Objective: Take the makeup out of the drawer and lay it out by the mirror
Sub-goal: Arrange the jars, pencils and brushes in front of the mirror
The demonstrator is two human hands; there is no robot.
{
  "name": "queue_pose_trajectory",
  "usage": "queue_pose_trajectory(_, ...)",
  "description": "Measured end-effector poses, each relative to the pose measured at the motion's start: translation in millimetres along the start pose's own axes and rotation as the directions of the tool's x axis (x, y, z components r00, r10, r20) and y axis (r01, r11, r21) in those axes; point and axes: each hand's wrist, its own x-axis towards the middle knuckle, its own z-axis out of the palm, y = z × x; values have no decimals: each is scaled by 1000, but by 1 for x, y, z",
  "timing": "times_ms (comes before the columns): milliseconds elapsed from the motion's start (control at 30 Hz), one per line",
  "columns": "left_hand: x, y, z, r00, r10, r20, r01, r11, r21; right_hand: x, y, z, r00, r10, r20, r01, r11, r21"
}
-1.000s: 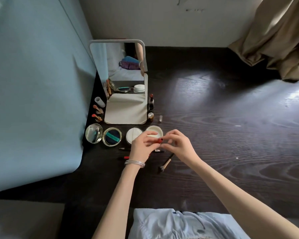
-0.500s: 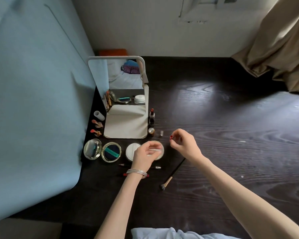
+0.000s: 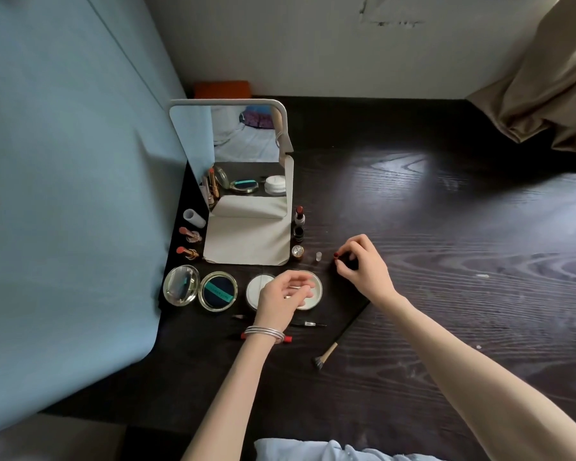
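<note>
A white-framed standing mirror stands at the table's left side. My right hand pinches a small dark lipstick with a red tip, upright on the table to the right of a tiny clear cap. My left hand hovers over the open white compact with its fingers loosely curled and nothing seen in it. Lipsticks lie left of the mirror. Another lipstick and small jars stand to the mirror's right. Round compacts sit in front of it.
A makeup brush, a thin pencil and a red pencil lie on the dark wooden table near my left wrist. A blue backdrop sheet curves up at the left. A beige curtain hangs at the far right.
My hands were together on the red-tipped lipstick; they have parted. My right hand carried it right and forward to the table, and my left hand stayed above the white compact.
</note>
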Motion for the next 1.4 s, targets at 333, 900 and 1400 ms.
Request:
queue_pose_trajectory(333,-3,-4,1,1000,-16,-4,16,1000,0,-1,3,6,999,-7,-36,8,1000,23)
queue_pose_trajectory(900,-9,-6,2,1000,-30,0,30,999,20,-10,-3,10,999,-42,-32,40,998,-51)
queue_pose_trajectory(1400,-8,-7,-1,999,-34,1,34,999,23,-14,-21,26,997,40,-63,-44,997,-71)
